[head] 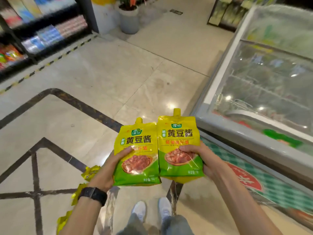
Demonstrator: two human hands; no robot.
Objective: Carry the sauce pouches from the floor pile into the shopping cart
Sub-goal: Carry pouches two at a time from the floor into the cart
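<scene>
While blurred packets fill the dark shelves [44,33] at the far left, the floor pile [90,171] of yellow pouches lies low on the marble floor [101,73], partly hidden behind the left forearm, which wears a black watch [93,195]. The left hand [103,170] grips the left pouch [135,150] at its lower edge, with the thumb pressed over the front and the fingers curled behind. This pouch stands upright in the air, cap at the top, and its big black characters read 黄豆酱, with a small green tag 鲜香 beside them; the thumb covers part of the red line below. Touching it edge to edge is the right pouch [179,146], with the same 黄豆酱 and 鲜香 and a picture of brown sauce in a bowl. The right hand [206,160] holds it in the same way, thumb across the front. At the far right is a glass-topped freezer [254,82]; its side has a green check pattern and a red oval with white writing that I cannot read.
</scene>
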